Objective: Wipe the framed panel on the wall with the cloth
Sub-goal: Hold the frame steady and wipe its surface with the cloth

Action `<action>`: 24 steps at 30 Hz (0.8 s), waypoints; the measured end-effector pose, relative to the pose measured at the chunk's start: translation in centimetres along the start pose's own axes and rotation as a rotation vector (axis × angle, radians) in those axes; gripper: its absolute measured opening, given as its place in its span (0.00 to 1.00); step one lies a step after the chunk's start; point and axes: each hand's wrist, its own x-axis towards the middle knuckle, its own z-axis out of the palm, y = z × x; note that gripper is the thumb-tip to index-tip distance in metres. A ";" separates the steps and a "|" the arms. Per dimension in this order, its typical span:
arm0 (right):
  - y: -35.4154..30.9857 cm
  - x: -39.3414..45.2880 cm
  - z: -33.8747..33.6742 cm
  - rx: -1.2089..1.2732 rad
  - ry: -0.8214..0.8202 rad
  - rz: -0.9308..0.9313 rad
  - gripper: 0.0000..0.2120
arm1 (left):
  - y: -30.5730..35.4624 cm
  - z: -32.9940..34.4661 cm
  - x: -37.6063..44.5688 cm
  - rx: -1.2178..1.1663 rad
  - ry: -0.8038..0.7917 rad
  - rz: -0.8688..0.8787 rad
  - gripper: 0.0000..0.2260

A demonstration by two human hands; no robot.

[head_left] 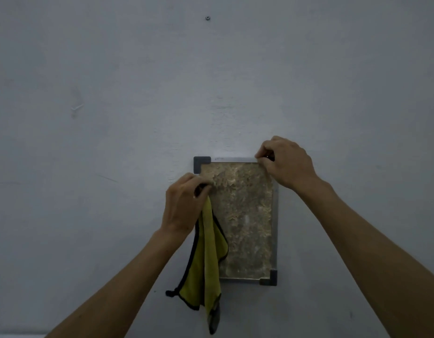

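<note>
Framed panel (pixel 245 215): lower centre of the frame, upright rectangle flat against the wall (pixel 113 93). Mottled tan-and-grey face, blotchy and rough-looking. Thin pale metal edging, with dark grey corner caps (pixel 201 163) visible at upper left and lower right; upper right corner hidden under a hand, lower left corner hidden behind the cloth.

Cloth (pixel 206 259): yellow-green with a dark border, hanging in loose folds from the left hand down past the panel's bottom edge, covering the panel's left side. Small dark loop at its lower left corner, a darker tip at the very bottom.

Left hand (pixel 184 203): at the panel's upper left edge, just below the dark corner cap. Grip closed, fingers curled round the cloth's top, knuckles toward the panel's face. Whether the bunched cloth actually touches the panel there: cannot tell.

Right hand (pixel 284 162): at the panel's upper right corner. Grip tight, fingers and thumb curled and pinching the frame's top edge at that corner. Something small and dark between the fingertips, too small to identify.

Both bare forearms rising from the lower corners of the frame.

Wall: plain pale grey-blue, a few scuffs at mid left. Small screw or nail (pixel 207 18) near top centre, well above the panel.
</note>
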 end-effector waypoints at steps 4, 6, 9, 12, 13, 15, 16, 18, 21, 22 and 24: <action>0.0 0.0 0.1 -0.006 0.006 -0.007 0.03 | -0.1 -0.2 -1.6 -0.002 -0.205 0.137 0.04; 0.1 0.0 0.1 -0.001 0.008 -0.006 0.03 | -0.1 -0.7 -2.0 0.059 -0.346 0.233 0.04; 0.2 0.0 0.1 -0.006 0.014 -0.007 0.03 | 0.1 -0.6 0.0 0.028 -0.204 0.156 0.04; 0.2 0.0 0.1 -0.014 0.007 -0.013 0.03 | 0.3 -0.1 1.9 -0.008 -0.039 0.047 0.05; 0.1 0.0 0.1 -0.015 0.002 -0.013 0.03 | 0.3 0.0 1.8 -0.004 -0.045 0.054 0.05; 0.1 0.0 0.2 -0.007 0.003 -0.011 0.02 | 0.2 -0.1 0.5 0.017 -0.134 0.134 0.05; 0.2 0.0 0.2 -0.006 0.006 -0.011 0.03 | 0.2 -0.2 -0.3 0.032 -0.209 0.202 0.04; 0.2 0.0 0.2 -0.004 0.015 -0.011 0.03 | 0.2 -0.6 -1.1 0.080 -0.360 0.324 0.04; 0.1 0.0 0.2 -0.001 0.016 -0.008 0.03 | 0.3 -0.8 0.6 0.080 -0.340 0.344 0.03; 0.1 0.0 0.2 -0.002 0.015 -0.007 0.03 | 0.4 -0.7 1.5 0.057 -0.267 0.302 0.03; 0.0 0.0 0.2 -0.004 0.017 -0.009 0.03 | 0.5 -0.6 3.4 0.013 -0.088 0.176 0.04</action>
